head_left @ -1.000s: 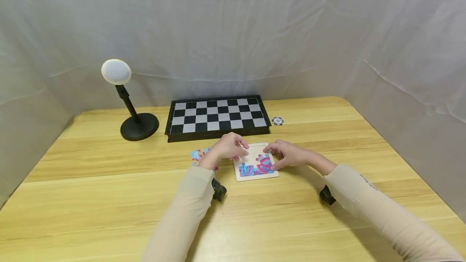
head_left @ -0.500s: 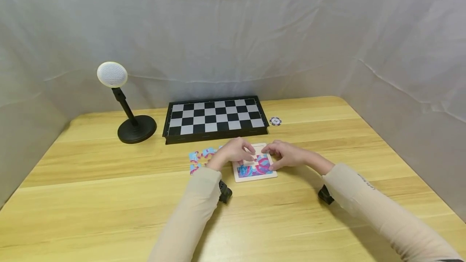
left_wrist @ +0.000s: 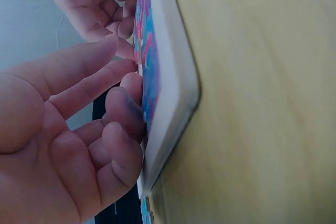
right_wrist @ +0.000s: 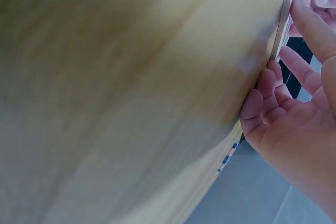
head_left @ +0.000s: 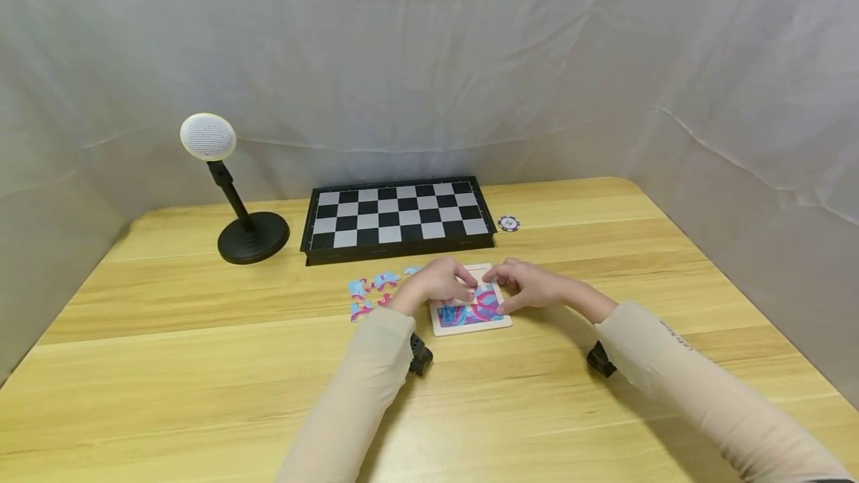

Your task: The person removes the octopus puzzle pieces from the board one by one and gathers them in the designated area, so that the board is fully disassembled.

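Observation:
A pale puzzle tray point(head_left: 473, 331) lies flat on the table, with pink, blue and purple jigsaw pieces point(head_left: 475, 314) filling its near part. My left hand point(head_left: 441, 279) reaches over the tray from the left. In the left wrist view its index fingertip point(left_wrist: 130, 65) touches the puzzle surface, the thumb stands apart from it, and the other fingers bend loosely at the tray's side. My right hand point(head_left: 533, 285) rests at the tray's right edge. The right wrist view has its thumb point(right_wrist: 303, 3) on the rim and its index finger near the corner.
Several loose jigsaw pieces point(head_left: 385, 280) lie left of the tray, partly behind the left forearm. Behind stands a folded black-and-white chessboard point(head_left: 403, 216), with a poker chip point(head_left: 508, 223) to its right. A round-headed microphone-like stand point(head_left: 250, 235) is at the back left.
My left hand has moved slightly right and lower over the tray, uncovering more of the loose pieces. My right hand has stayed at the tray's right edge.

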A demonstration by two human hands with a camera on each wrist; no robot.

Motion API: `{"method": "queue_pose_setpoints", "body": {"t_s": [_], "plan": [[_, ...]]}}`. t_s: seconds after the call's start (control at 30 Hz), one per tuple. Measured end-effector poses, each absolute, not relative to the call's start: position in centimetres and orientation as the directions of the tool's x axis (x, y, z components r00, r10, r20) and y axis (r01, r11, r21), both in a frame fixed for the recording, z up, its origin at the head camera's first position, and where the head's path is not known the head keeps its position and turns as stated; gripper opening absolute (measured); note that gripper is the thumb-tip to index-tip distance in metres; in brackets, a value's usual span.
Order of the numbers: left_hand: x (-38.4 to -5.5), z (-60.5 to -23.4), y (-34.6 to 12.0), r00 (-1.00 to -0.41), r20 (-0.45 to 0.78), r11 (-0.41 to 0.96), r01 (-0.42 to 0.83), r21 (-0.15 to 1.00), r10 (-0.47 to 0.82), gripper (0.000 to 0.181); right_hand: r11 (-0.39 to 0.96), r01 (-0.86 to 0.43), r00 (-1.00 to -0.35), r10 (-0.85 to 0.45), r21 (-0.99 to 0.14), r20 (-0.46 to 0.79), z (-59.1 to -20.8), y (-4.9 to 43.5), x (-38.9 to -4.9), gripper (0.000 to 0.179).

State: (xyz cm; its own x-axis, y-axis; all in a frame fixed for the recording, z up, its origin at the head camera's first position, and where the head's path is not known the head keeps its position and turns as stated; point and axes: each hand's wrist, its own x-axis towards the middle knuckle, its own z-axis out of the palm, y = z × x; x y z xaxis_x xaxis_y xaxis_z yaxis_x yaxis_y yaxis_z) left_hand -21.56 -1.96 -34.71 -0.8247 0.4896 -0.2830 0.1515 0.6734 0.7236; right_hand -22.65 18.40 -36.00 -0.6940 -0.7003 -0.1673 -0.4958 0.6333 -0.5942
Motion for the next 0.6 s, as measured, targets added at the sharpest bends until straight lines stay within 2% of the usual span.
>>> {"method": "queue_pose_setpoints", "body": {"t_s": [0.6], "plan": [[-21.47,-34.47,-1.53,-0.850,-0.288,0.685,0.110,0.720,0.440,0.021,0.630,-0.507,-0.692,-0.704,-0.589,-0.158,-35.94,18.30,-22.54,0.050]]}}
